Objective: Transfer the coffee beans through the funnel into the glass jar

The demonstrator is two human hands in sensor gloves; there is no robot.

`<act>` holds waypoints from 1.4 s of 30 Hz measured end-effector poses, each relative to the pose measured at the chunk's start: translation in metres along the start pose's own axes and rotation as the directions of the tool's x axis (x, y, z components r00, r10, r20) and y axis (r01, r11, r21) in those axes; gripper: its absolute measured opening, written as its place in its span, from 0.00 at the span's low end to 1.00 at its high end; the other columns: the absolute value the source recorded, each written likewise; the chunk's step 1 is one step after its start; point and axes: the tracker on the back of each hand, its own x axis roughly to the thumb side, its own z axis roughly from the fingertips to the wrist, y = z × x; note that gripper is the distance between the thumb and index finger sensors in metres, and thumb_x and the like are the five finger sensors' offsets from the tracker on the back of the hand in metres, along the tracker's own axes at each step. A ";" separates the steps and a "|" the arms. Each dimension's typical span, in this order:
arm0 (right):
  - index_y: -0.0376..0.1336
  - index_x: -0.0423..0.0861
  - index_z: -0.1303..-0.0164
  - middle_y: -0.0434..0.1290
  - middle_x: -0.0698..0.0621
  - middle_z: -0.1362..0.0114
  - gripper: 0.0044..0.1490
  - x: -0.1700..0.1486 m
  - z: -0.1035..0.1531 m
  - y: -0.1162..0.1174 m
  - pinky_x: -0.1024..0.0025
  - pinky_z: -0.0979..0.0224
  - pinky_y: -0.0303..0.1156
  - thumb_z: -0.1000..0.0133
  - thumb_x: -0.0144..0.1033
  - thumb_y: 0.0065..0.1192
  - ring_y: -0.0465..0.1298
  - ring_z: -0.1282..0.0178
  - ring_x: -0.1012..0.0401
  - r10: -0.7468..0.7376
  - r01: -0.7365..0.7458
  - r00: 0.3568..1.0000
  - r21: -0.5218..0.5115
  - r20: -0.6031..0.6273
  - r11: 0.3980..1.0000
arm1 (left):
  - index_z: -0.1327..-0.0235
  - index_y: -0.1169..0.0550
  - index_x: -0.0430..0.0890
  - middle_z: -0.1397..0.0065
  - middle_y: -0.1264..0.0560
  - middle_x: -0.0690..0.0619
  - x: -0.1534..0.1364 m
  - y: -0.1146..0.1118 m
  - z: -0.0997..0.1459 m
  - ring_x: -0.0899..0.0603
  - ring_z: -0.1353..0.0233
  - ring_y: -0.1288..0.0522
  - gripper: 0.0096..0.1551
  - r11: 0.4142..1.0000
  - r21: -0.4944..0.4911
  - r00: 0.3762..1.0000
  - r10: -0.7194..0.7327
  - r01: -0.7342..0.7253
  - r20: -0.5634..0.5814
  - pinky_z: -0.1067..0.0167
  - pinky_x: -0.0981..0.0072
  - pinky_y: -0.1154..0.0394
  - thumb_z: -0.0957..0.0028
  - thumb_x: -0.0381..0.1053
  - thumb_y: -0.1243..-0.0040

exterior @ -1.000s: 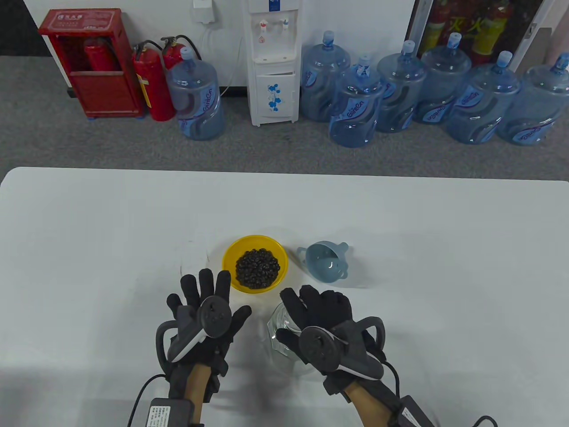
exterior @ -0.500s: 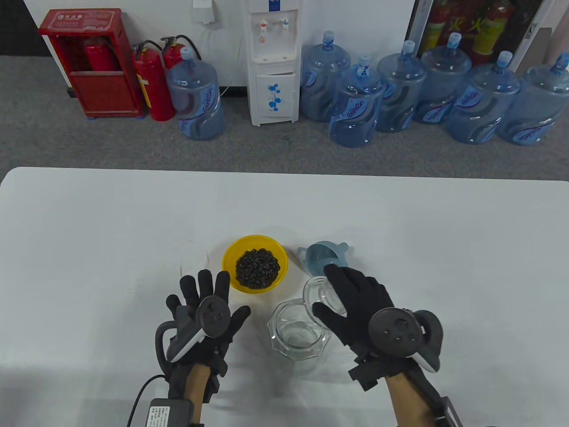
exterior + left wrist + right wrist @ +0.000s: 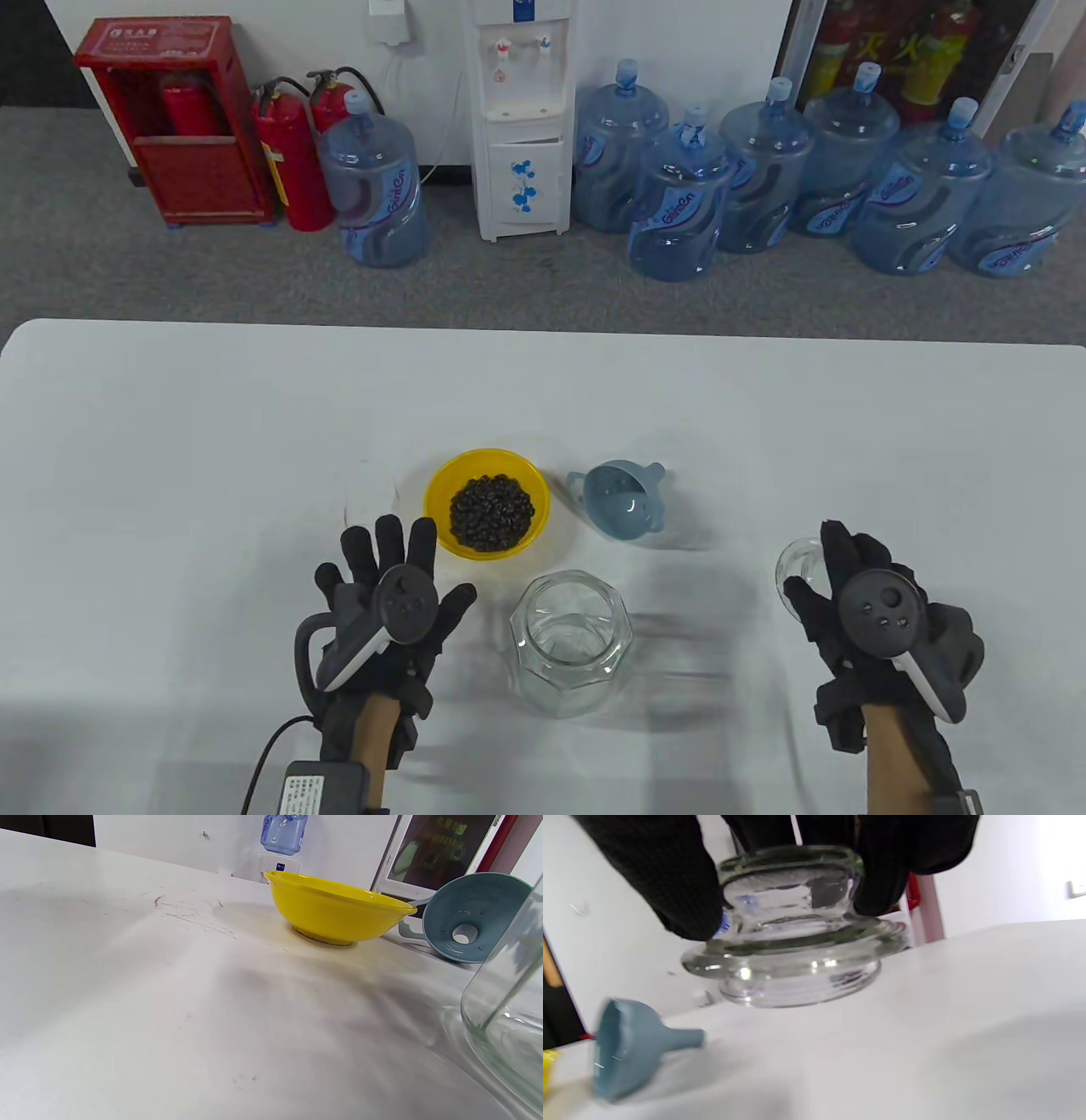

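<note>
The white worktop (image 3: 170,475) under my hands is matte and faintly scuffed. Near the middle of its front edge stands the glass jar (image 3: 570,643), clear, faceted and thick-walled, its mouth now uncovered: a second ago my right hand (image 3: 878,607) sat over it, and since then I have lifted the lid (image 3: 797,929) off and carried it out toward the worktop's right edge. In the right wrist view my fingertips (image 3: 687,906) pinch the lid's knob from both sides, the ridged glass disc hanging just above the surface or barely touching; I cannot tell which. I judge the jar ready for the funnel once I set the lid down.

Behind the jar sits the glossy yellow bowl (image 3: 487,503), shallow and round, holding the dark coffee beans (image 3: 492,511). To its right the pale blue plastic funnel (image 3: 624,499) lies tipped on its side. My left hand (image 3: 386,607) has stayed put left of the jar, fingers spread, gripping nothing.
</note>
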 end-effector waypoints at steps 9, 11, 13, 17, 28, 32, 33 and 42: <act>0.60 0.50 0.14 0.62 0.39 0.12 0.48 -0.029 -0.008 0.034 0.34 0.21 0.63 0.41 0.54 0.79 0.71 0.23 0.40 0.156 -0.146 0.984 0.118 -0.086 0.982 | 0.17 0.67 0.59 0.13 0.71 0.46 0.000 0.000 0.000 0.32 0.19 0.78 0.50 1.000 -0.002 1.000 -0.004 0.004 -0.002 0.32 0.31 0.72 0.48 0.78 0.75; 0.60 0.50 0.14 0.62 0.39 0.12 0.48 -0.032 -0.009 0.037 0.34 0.21 0.63 0.41 0.54 0.79 0.71 0.23 0.40 0.153 -0.141 0.984 0.128 -0.095 0.982 | 0.17 0.67 0.59 0.13 0.71 0.46 -0.001 0.000 0.000 0.32 0.19 0.78 0.50 1.000 -0.004 1.000 -0.005 0.005 -0.004 0.32 0.31 0.72 0.48 0.78 0.75; 0.60 0.49 0.14 0.62 0.39 0.12 0.48 -0.033 -0.010 0.040 0.34 0.21 0.63 0.41 0.54 0.79 0.71 0.23 0.40 0.149 -0.135 0.984 0.139 -0.101 0.981 | 0.17 0.67 0.59 0.13 0.71 0.47 -0.001 0.000 0.000 0.32 0.19 0.78 0.50 1.000 -0.005 1.000 -0.003 0.003 -0.006 0.32 0.31 0.72 0.48 0.78 0.75; 0.60 0.50 0.14 0.62 0.39 0.12 0.48 -0.036 -0.010 0.043 0.34 0.21 0.63 0.41 0.54 0.79 0.71 0.22 0.40 0.178 -0.160 0.978 0.153 -0.111 0.975 | 0.17 0.67 0.59 0.13 0.71 0.46 -0.001 0.000 0.000 0.32 0.19 0.78 0.50 1.000 -0.016 1.000 -0.004 0.004 -0.009 0.32 0.31 0.72 0.48 0.78 0.75; 0.58 0.51 0.12 0.60 0.40 0.11 0.48 -0.044 -0.011 0.048 0.35 0.19 0.60 0.39 0.56 0.75 0.68 0.21 0.42 0.156 -0.128 0.980 0.209 -0.124 0.969 | 0.17 0.67 0.59 0.13 0.71 0.47 -0.001 0.000 -0.001 0.32 0.19 0.78 0.50 1.000 -0.019 1.000 -0.008 0.008 -0.007 0.32 0.31 0.72 0.48 0.78 0.75; 0.53 0.50 0.08 0.53 0.37 0.08 0.52 -0.042 -0.015 0.043 0.30 0.18 0.51 0.37 0.62 0.69 0.59 0.14 0.42 0.146 -0.107 0.982 0.289 -0.117 0.951 | 0.17 0.67 0.59 0.13 0.71 0.47 0.000 0.000 -0.001 0.32 0.19 0.77 0.50 1.000 -0.016 1.000 -0.009 0.009 -0.004 0.32 0.31 0.72 0.48 0.78 0.74; 0.53 0.51 0.08 0.51 0.37 0.07 0.52 -0.039 -0.016 0.040 0.29 0.18 0.49 0.37 0.63 0.68 0.57 0.12 0.41 0.145 -0.107 0.983 0.285 -0.115 0.953 | 0.17 0.67 0.59 0.13 0.71 0.46 0.000 0.000 -0.002 0.32 0.19 0.77 0.50 1.000 -0.016 1.000 -0.011 0.011 -0.003 0.32 0.31 0.72 0.48 0.78 0.75; 0.53 0.49 0.08 0.54 0.39 0.08 0.52 0.034 -0.033 0.007 0.28 0.17 0.45 0.36 0.66 0.64 0.59 0.13 0.42 -0.017 0.017 1.000 0.030 -0.004 0.999 | 0.17 0.67 0.59 0.13 0.71 0.46 0.000 0.000 -0.003 0.32 0.19 0.77 0.50 1.000 -0.017 1.000 -0.010 0.010 0.002 0.32 0.31 0.72 0.48 0.78 0.74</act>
